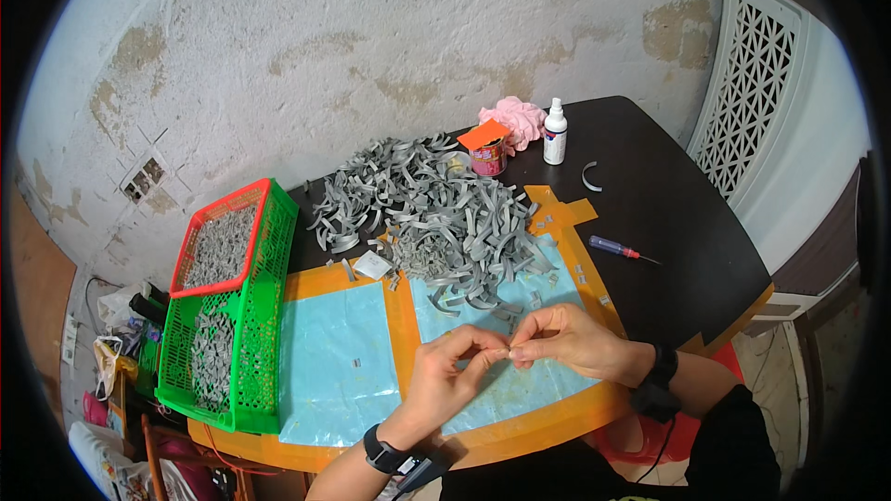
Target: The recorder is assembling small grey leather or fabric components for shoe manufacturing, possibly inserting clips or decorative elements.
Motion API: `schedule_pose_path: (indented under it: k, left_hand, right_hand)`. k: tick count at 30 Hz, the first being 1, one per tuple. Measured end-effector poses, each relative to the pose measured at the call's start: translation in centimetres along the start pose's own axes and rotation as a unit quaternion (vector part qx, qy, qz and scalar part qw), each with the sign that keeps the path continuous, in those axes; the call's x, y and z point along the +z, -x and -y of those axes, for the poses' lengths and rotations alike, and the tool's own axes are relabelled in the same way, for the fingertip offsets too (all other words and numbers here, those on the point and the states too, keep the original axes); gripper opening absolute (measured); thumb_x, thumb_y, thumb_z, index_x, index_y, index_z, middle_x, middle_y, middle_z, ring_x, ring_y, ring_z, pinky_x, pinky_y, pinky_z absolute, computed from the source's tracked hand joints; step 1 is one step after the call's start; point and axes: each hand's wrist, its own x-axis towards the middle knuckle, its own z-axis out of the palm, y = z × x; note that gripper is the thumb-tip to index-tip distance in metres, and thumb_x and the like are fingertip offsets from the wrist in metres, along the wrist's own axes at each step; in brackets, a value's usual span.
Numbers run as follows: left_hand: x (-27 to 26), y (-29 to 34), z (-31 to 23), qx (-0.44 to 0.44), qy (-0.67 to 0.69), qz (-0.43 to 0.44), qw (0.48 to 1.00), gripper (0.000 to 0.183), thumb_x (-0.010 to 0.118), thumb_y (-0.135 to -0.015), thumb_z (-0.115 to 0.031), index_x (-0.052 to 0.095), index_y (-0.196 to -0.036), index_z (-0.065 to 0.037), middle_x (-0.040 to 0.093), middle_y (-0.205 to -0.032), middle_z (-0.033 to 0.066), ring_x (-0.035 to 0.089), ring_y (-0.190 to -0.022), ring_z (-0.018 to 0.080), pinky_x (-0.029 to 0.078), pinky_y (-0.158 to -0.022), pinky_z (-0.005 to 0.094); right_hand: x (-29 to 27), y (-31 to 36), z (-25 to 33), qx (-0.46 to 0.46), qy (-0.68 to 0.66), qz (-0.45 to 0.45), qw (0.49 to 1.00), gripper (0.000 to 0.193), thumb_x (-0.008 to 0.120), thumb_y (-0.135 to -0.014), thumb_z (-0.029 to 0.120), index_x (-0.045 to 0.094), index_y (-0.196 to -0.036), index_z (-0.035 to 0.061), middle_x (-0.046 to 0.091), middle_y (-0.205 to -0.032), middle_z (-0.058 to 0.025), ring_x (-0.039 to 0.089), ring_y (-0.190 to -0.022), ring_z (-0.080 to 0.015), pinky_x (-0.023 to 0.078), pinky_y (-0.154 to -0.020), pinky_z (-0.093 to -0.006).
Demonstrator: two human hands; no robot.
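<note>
Both hands meet fingertip to fingertip above the blue sheet [339,353] at the table's near side. My left hand [447,373] is closed in a pinch, and my right hand [568,341] pinches from the other side. Whatever sits between the fingertips is too small and too covered to make out. Just beyond the hands rises a large heap of curved grey strips [464,223], with small grey pieces [413,255] mixed in at its near left. A few more small grey bits lie on the sheet close to my right hand.
At left stands a green basket [243,353] with a red basket [258,223] on it, both holding small grey pieces. A screwdriver [614,248] lies right, with a white spray bottle [554,134], a tin [489,162] and pink cloth [520,119] at the back. Orange tape [401,334] borders the sheet.
</note>
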Motion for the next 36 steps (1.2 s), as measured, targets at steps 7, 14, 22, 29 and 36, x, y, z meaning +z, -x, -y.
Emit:
schedule_pose_path:
  k: [7, 14, 22, 29, 36]
  left_hand:
    - [-2.6, -0.3, 0.0, 0.003, 0.105, -0.083, 0.991, 0.01, 0.063, -0.085, 0.003, 0.057, -0.091, -0.002, 0.061, -0.089, 0.0072, 0.061, -0.076, 0.0139, 0.052, -0.071, 0.0279]
    - [-15.7, 1.0, -1.1, 0.172, 0.213, -0.556, 0.785, 0.024, 0.053, -0.092, -0.002, 0.048, -0.114, 0.004, 0.06, -0.106, 0.0169, 0.06, -0.098, 0.0174, 0.053, -0.082, 0.0225]
    - [-21.9, 3.6, 2.4, 0.168, 0.254, -0.605, 0.736, 0.037, 0.053, -0.091, -0.004, 0.042, -0.125, 0.006, 0.051, -0.124, 0.0195, 0.057, -0.111, 0.0222, 0.053, -0.083, 0.029]
    - [-3.7, -1.6, -1.2, -0.065, -0.182, 0.034, 0.981, 0.028, 0.069, -0.08, -0.011, 0.062, -0.107, -0.008, 0.062, -0.1, 0.0116, 0.063, -0.089, 0.0262, 0.051, -0.074, 0.0351]
    - [-1.4, -1.1, 0.7, -0.022, -0.257, 0.108, 0.96, 0.016, 0.068, -0.077, -0.008, 0.063, -0.091, -0.004, 0.061, -0.09, 0.0146, 0.061, -0.081, 0.0352, 0.05, -0.072, 0.0413]
  right_hand:
    - [-0.9, -1.6, 0.0, -0.188, 0.205, -0.072, 0.958, 0.013, 0.064, -0.087, 0.008, 0.064, -0.096, -0.0013, 0.064, -0.095, -0.0055, 0.059, -0.082, -0.0119, 0.048, -0.075, -0.0264]
    - [-2.5, -1.6, 0.5, -0.284, 0.602, -0.138, 0.734, 0.018, 0.069, -0.079, 0.007, 0.066, -0.095, 0.001, 0.057, -0.097, -0.0071, 0.057, -0.085, -0.0222, 0.047, -0.076, -0.0312]
    - [-2.3, -2.6, 0.0, -0.304, 0.62, -0.13, 0.712, 0.011, 0.066, -0.081, 0.007, 0.064, -0.089, -0.0005, 0.057, -0.089, -0.0085, 0.056, -0.085, -0.0253, 0.046, -0.074, -0.0333]
    - [-1.6, -1.8, 0.4, -0.196, 0.431, -0.179, 0.862, 0.007, 0.06, -0.087, 0.001, 0.057, -0.093, -0.0008, 0.061, -0.085, -0.0062, 0.06, -0.078, -0.0124, 0.047, -0.069, -0.027]
    - [-1.4, -1.0, 0.6, -0.136, 0.188, -0.095, 0.968, 0.007, 0.058, -0.091, 0.007, 0.058, -0.095, 0.0016, 0.062, -0.086, -0.0021, 0.059, -0.081, -0.0086, 0.047, -0.071, -0.0237]
